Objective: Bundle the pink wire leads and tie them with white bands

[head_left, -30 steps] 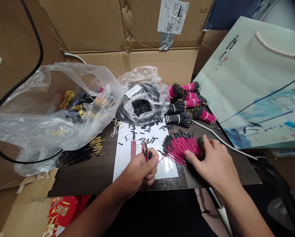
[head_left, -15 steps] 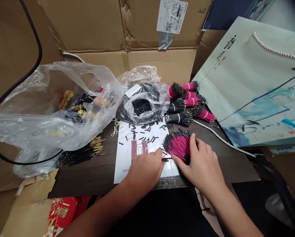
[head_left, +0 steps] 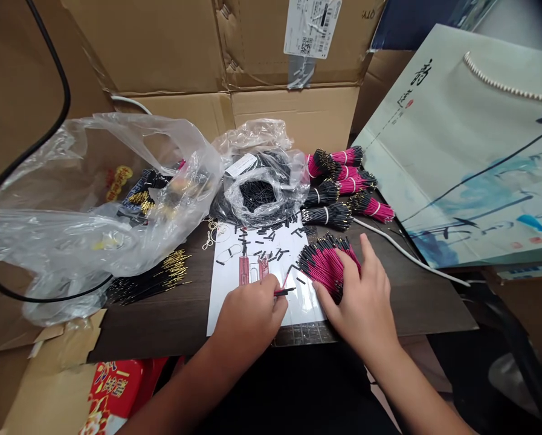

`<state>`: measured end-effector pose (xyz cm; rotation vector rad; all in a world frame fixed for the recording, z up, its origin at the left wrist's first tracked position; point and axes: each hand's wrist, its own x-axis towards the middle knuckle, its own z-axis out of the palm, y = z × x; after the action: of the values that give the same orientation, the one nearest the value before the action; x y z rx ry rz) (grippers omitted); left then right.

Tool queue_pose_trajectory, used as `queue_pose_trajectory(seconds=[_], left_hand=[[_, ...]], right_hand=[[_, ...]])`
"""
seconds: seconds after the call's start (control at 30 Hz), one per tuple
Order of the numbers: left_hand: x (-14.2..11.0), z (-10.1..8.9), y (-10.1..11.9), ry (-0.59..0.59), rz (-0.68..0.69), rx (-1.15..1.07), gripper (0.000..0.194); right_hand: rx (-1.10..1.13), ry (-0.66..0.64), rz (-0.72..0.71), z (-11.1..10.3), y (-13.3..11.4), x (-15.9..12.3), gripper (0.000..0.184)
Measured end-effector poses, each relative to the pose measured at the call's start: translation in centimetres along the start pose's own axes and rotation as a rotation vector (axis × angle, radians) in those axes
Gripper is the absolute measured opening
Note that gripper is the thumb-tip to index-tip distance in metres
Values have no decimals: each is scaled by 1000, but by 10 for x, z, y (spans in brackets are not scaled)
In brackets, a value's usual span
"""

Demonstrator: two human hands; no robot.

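Observation:
My left hand (head_left: 248, 311) is closed around a few thin pink wires with black ends (head_left: 285, 292), which stick out past the thumb and forefinger over a white printed sheet (head_left: 220, 296). Beside it, my right hand (head_left: 361, 302) lies with fingers spread at the right side of a loose pile of pink wires with black ends (head_left: 322, 263), its thumb and fingertips touching the pile. Short black tube pieces (head_left: 277, 255) are scattered on the sheet. Behind them stands an opened clear plastic bag (head_left: 293, 202) full of small black tubes (head_left: 257, 196).
Tied bundles of pink and black wires (head_left: 327, 214) lie at the back right, near a white cable (head_left: 402, 251) and a pale paper bag (head_left: 434, 181). Leftward are gold-tipped black wires (head_left: 153, 281) and a large plastic bag (head_left: 175, 139). Cardboard (head_left: 293, 115) walls the back.
My left hand has drawn away leftward from the pile with its wires. My right thumb and fingers have spread over the pile's right side. The view has shifted slightly.

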<state>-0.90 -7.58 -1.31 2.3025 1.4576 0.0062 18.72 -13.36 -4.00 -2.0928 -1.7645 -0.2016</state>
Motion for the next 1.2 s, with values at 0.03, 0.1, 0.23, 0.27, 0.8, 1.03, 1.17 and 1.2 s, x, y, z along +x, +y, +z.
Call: queue_pose_trajectory(seconds=[0.03, 0.1, 0.23, 0.27, 0.8, 1.03, 1.17, 1.2], left_hand=[[-2, 0, 0, -3, -21, 15, 19], [-3, 0, 2, -24, -53, 34, 19], [-1, 0, 4, -34, -82, 74, 19], [-1, -1, 2, -26, -82, 80, 19], [-24, -13, -24, 85, -142, -156, 23], [-6, 4, 9, -19, -74, -38, 23], [7, 12, 29, -30, 25, 15, 25], [9, 13, 31, -27, 59, -11, 26]], right_hand=[[28, 24, -23, -2, -1, 0, 53], [89, 48, -89, -4, -4, -1, 34], [146, 9, -233, -3, -13, -1, 13], [136, -2, -257, -1, -15, 0, 13], [70, -63, -292, 9, -51, 58, 25], [-25, -177, 12, -18, 8, 18, 81], [-77, -215, 130, -9, 26, -2, 103], [-63, -214, 138, -5, 27, -3, 103]])
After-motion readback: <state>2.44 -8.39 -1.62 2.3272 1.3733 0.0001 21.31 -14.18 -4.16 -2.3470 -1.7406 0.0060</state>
